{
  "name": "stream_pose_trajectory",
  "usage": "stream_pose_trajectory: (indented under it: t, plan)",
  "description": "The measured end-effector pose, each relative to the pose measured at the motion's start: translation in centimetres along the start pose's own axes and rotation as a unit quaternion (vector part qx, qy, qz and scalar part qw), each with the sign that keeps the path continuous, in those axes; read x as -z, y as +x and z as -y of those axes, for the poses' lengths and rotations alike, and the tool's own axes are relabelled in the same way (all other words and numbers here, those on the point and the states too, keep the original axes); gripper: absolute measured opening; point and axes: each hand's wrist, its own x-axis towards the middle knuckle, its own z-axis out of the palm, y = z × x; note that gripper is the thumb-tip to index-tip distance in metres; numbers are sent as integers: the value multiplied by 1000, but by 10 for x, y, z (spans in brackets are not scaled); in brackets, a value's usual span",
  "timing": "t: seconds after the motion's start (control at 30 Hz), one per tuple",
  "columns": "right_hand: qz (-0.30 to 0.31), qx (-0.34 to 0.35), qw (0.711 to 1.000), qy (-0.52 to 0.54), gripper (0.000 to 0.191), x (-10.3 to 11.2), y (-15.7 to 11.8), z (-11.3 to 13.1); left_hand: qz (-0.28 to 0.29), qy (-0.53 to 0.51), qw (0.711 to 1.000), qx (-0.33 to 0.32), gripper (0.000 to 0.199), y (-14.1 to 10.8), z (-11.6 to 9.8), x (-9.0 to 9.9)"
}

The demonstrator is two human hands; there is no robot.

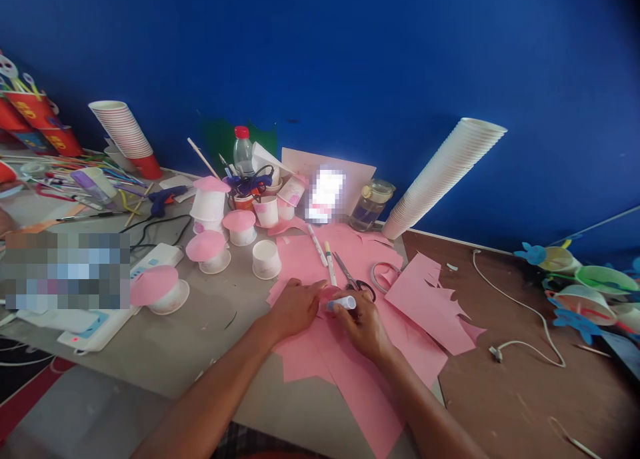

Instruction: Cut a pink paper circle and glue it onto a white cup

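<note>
Fingers: right hand (369,331), gripping white marker (345,303); left hand (294,308), grip unclear, likely steadying pink paper (306,362) near worktop's (263,386) right edge.

The one head view looks forward and down from the person's head, at close range; the grey worktop (240,379) fills the lower middle of the frame, the blue wall (320,59) the top.
</note>
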Motion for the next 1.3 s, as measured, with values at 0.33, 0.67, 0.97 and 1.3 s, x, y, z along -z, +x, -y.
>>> stream_pose_trajectory:
  t: [0.33, 0.67, 0.97, 1.3]
  plan:
    - [53, 46, 996, -52, 21, -4, 4, 4, 7, -21, 1000, -14, 44, 0, -1, 3]
    - [58, 11, 993, -105, 19, 15, 3, -4, 6, 14, 1000, 14, 44, -1, -1, 2]
    - [-151, -112, 920, 343, 28, 32, 8, -20, 9, -3, 1000, 18, 45, -2, -2, 5]
    - [-136, -81, 970, 185, 32, -2, 4, -22, -23, -64, 998, 20, 45, -3, 0, 3]
